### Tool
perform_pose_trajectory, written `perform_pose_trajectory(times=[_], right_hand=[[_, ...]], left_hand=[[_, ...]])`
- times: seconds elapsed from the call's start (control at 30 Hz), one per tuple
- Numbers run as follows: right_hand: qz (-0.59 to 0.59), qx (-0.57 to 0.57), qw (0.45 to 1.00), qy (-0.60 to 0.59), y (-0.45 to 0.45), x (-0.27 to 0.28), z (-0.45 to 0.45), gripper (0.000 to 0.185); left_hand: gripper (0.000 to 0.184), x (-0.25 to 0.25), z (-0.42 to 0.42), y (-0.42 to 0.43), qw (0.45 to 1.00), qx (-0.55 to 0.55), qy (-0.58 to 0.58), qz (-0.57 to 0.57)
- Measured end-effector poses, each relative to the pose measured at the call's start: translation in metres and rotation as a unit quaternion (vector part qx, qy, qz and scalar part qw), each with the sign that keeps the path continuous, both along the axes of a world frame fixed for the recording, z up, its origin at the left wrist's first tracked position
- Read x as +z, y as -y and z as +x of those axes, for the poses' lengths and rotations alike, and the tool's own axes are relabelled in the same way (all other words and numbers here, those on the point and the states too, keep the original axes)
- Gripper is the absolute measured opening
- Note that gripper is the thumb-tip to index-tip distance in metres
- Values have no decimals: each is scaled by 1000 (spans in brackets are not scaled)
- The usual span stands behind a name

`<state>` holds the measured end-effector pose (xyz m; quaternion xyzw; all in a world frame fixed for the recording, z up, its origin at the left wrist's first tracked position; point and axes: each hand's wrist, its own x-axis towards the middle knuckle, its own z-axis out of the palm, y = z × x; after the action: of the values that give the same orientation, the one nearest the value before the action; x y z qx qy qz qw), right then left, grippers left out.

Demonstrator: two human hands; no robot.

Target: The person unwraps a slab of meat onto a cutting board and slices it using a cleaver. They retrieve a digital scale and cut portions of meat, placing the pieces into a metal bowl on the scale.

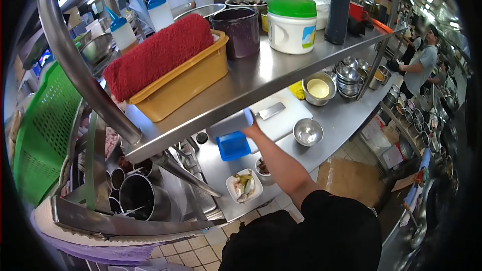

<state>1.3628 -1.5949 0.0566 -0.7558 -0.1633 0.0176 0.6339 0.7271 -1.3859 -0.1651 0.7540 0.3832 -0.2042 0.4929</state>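
A long, stainless-steel overhead shelf (241, 80) crosses the view above a brushed stainless-steel counter (341, 105). On the counter lies a thick, white rectangular cutting board (281, 126). A black-sleeved right arm (286, 165) reaches out over the counter towards the board's left side.

At the shelf's near left end sits an oblong, mustard-yellow plastic tub (186, 86) with a rolled, dark-red terry towel (160, 52) lying on top.

The right hand (249, 130) has hold of one end of a pale blue-grey, box-like container (228, 124), which is tilted and held just beyond the shelf's lower edge in this view. Its fingers are mostly hidden, so how tightly they are bent cannot be told. The left hand is out of frame, and its state cannot be told.

Just below the held container, on the counter, stands a bright-blue rectangular plastic tray (233, 146). A round, shiny steel bowl (308, 132) stands to the right of the arm, at the board's edge. To the arm's left, nearer the person, is a white, square-sided bowl (244, 186) holding fish pieces. Just right of the hand, a broad-bladed steel cleaver (271, 111) lies flat on the board, handle pointing towards the hand.
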Motion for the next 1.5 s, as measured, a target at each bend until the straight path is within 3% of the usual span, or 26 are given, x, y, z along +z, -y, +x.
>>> perform_pose_trajectory(times=[0.13, 0.2, 0.27, 0.4, 0.5, 0.6, 0.7, 0.73, 0.77, 0.8, 0.83, 0.87, 0.93, 0.97, 1.0, 1.03, 1.07, 1.1, 1.13, 1.17, 1.23, 1.3, 1.43, 1.5], right_hand=[[-1, -23, 990, 138, 62, 63, -8, 47], [-102, -104, 982, 118, 96, 111, -35, 43], [-117, -68, 947, 292, 135, 119, -37, 38], [-132, -200, 930, 278, 192, 160, -113, 37], [-92, -182, 953, 226, 250, 152, -150, 38], [-124, -264, 927, 234, 270, 170, -250, 40], [-96, -283, 934, 194, 296, 160, -326, 46], [-116, -273, 934, 199, 322, 134, -342, 49], [-136, -260, 934, 204, 345, 109, -356, 52], [-105, -226, 957, 150, 349, 108, -379, 56], [-72, -188, 975, 92, 352, 105, -404, 60], [-121, -135, 978, 98, 364, 93, -422, 63], [-164, -172, 967, 94, 372, 46, -461, 66], [-228, -132, 961, 87, 371, 37, -478, 67], [-190, -108, 971, 94, 363, 23, -494, 66], [-139, -79, 987, -2, 378, -19, -502, 66], [-213, -32, 974, -65, 344, 11, -511, 67], [-200, -14, 977, -65, 344, -22, -515, 67], [6, -29, 985, -170, 321, -35, -522, 67], [70, -15, 975, -210, 307, -52, -526, 65], [-35, 148, 978, -140, 285, -58, -522, 61], [-7, 272, 955, -119, 245, -59, -514, 59], [21, 351, 924, -152, 149, -62, -526, 55], [-97, 459, 866, -170, 111, -80, -526, 57]], left_hand=[[51, -15, -32, -4, 1000, 9, -3, -15], [51, -25, -53, -8, 1000, 14, -6, -25], [51, -34, -80, -13, 999, 15, -9, -36], [51, -53, -133, -30, 999, -15, -21, -46], [51, -60, -176, -47, 997, -67, -25, -35], [51, -51, -206, -70, 988, -156, -12, 3], [52, -49, -231, -100, 951, -295, 41, 87], [52, -49, -234, -113, 937, -324, 68, 108], [48, -54, -232, -120, 990, -92, 25, -104], [44, -55, -233, -130, 939, 151, -24, -308], [41, -55, -231, -143, 964, 67, -11, -256], [37, -51, -228, -152, 980, -16, 3, -199], [34, -43, -228, -137, 952, 250, -32, -173], [34, -42, -229, -136, 955, 238, 3, -174], [34, -43, -231, -135, 957, 227, 39, -174], [31, -25, -233, -121, 939, 275, 96, -182], [30, -19, -229, -113, 939, 294, 87, -156], [31, -13, -227, -101, 940, 311, 84, -107], [21, -11, -235, -92, 942, 292, 133, -94], [21, -6, -236, -80, 936, 310, 144, -85], [20, 3, -257, -52, 926, 343, 140, -71], [25, 24, -261, -32, 951, 211, 222, 26], [30, 98, -241, -3, 959, 169, 220, 63], [43, 114, -231, 5, 959, 154, 236, 3]])
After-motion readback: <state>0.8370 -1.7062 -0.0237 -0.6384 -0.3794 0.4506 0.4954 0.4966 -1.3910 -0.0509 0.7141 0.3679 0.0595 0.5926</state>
